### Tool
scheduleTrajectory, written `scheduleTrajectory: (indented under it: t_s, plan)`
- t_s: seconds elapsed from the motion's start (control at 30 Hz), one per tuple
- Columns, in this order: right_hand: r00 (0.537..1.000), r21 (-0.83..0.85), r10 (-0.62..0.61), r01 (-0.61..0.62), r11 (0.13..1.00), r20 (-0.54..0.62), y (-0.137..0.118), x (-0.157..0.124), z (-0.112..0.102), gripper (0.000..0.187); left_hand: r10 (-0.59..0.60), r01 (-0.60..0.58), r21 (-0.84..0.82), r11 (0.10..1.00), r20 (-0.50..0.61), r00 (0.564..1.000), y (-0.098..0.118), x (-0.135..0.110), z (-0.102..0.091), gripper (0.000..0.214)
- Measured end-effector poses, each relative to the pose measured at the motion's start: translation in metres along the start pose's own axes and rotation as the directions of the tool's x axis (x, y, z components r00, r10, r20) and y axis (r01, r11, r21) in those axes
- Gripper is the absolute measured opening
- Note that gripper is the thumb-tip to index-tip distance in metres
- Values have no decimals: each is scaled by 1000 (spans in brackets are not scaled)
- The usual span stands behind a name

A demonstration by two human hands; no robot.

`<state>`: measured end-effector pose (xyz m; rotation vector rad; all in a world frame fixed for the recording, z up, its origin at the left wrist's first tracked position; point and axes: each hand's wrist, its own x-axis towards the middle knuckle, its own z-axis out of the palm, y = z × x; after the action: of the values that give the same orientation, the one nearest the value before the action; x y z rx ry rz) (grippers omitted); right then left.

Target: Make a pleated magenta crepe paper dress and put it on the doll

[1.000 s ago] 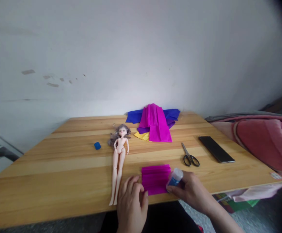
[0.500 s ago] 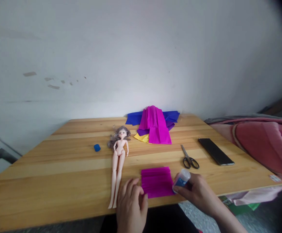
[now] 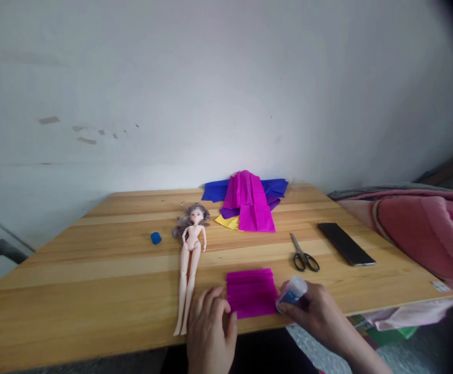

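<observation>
A crinkled magenta sheet of crepe paper (image 3: 251, 296) lies flat near the table's front edge. At its left edge, my left hand (image 3: 212, 324) rests with bent fingers apart, thumb by the paper's lower left corner. My right hand (image 3: 315, 309) is closed around a glue stick (image 3: 292, 292) with a clear end and a blue label. The glue stick tilts, its lower end at the paper's right edge; that tip is hidden. A long-haired doll (image 3: 191, 254) lies on its back left of the paper, its legs beside my left hand.
Black-handled scissors (image 3: 303, 256) and a black phone (image 3: 345, 243) lie to the right on the wooden table (image 3: 94, 291). Magenta, blue, purple and yellow crepe paper (image 3: 250, 202) is heaped by the wall. A small blue cap (image 3: 156, 238) sits left of the doll.
My right hand has shifted very slightly down, and the glue stick leans a little more to the right. My left hand and the paper have stayed in place.
</observation>
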<state>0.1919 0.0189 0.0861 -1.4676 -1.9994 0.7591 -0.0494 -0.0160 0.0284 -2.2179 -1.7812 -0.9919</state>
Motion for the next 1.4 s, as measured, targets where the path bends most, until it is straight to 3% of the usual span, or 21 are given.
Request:
scheduleTrajectory:
  t_s: [0.13, 0.33, 0.53, 0.67, 0.8, 0.97, 1.2, 1.4]
  plan:
    - [1000, 5, 11, -11, 1000, -1, 3, -1, -7, 26, -13, 13, -8, 1000, 3, 1000, 0, -1, 0, 9]
    - [998, 24, -19, 18, 1000, 56, -4, -1, 0, 26, -18, 18, -6, 1000, 9, 1000, -1, -2, 1, 8]
    - [999, 26, 38, -38, 999, -10, 5, -2, -6, 28, -14, 14, -8, 1000, 2, 1000, -1, -1, 1, 8]
    - [1000, 109, -22, 23, 994, -11, -2, 0, -3, 28, -9, 9, -7, 1000, -10, 1000, 0, -1, 1, 8]
    - [992, 162, -112, 101, 982, 62, -22, 7, 16, 26, -8, 8, -3, 1000, -17, 1000, 1, 0, 0, 8]
    - [988, 78, -114, 106, 991, 104, -32, 13, 33, 24, -16, 16, 1, 1000, -29, 999, 0, 0, 1, 9]
    - [997, -62, -21, 25, 998, 68, -22, 8, 12, 20, -31, 31, -1, 1000, -10, 999, 2, -2, 0, 8]
    - [986, 108, -128, 117, 987, 107, -38, 11, 23, 19, -25, 25, 12, 1000, -22, 999, 0, -3, 2, 8]
